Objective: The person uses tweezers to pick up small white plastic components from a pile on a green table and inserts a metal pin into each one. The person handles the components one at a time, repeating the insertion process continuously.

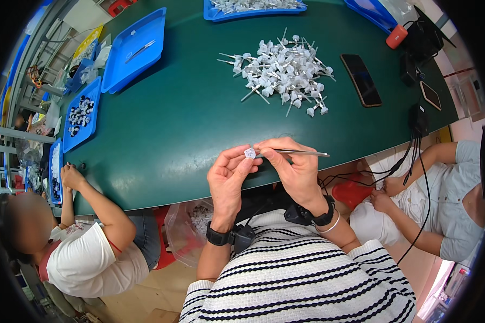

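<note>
Near the front edge of the green table, my left hand point(226, 180) pinches a small white plastic part point(250, 153) between thumb and fingertips. My right hand point(296, 171) is closed around slim metal tweezers point(312, 153). Their tip end points left toward the white part, but my fingers hide whether it touches. Farther back lies a loose pile of white plastic parts with thin metal stems point(285, 72).
A phone point(361, 81) lies right of the pile. Blue trays point(110, 81) line the left side; another tray point(221, 16) stands at the back. Black cables point(417, 129) hang at the right edge. One co-worker point(97, 242) sits left, another person point(431, 199) right.
</note>
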A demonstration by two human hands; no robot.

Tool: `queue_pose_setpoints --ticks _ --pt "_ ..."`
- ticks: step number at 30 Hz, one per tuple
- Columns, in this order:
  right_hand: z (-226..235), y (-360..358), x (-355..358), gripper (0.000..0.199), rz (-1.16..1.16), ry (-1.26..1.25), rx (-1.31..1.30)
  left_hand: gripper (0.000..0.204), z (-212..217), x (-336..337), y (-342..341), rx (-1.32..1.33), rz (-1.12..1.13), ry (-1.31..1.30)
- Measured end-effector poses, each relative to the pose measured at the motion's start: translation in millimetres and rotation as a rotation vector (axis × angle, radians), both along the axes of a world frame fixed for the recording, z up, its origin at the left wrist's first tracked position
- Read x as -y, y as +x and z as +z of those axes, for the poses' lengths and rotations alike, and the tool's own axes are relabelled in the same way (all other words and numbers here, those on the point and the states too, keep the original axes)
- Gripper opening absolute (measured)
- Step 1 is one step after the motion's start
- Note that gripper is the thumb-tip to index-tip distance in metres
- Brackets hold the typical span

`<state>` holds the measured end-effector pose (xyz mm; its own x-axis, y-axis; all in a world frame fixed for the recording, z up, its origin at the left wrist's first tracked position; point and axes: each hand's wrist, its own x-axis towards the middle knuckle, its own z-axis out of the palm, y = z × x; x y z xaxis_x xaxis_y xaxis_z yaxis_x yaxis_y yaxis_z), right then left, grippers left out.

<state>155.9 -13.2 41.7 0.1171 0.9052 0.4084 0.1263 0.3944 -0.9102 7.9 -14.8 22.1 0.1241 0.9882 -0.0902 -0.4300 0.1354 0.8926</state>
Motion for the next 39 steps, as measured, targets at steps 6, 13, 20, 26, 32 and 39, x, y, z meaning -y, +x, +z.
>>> queue_pose_setpoints --ticks 6,13,20,26,32,39 --pt "1.6 0.6 0.0 0.009 0.016 0.0 0.016 0.028 -1.1 0.0 -0.3 -0.017 -0.007 0.01" --pt "-1.2 0.8 -0.2 0.008 0.002 0.021 0.034 0.027 -2.0 0.1 -0.1 -0.015 -0.006 -0.001" --pt "-1.4 1.7 -1.1 0.006 -0.007 0.031 0.084 0.026 -4.1 0.8 -0.2 -0.033 -0.01 -0.006" --pt "0.3 2.6 -5.3 0.006 0.017 0.069 0.115 0.027 -3.5 2.2 -0.3 -0.067 -0.004 0.007" --pt "10.7 5.2 -5.9 0.007 0.057 0.03 0.2 0.027 -3.2 3.8 -0.5 -0.119 0.005 0.049" --pt "11.5 2.9 -5.3 0.007 0.035 0.101 0.2 0.031 -1.7 0.8 1.0 -0.062 0.033 0.071"
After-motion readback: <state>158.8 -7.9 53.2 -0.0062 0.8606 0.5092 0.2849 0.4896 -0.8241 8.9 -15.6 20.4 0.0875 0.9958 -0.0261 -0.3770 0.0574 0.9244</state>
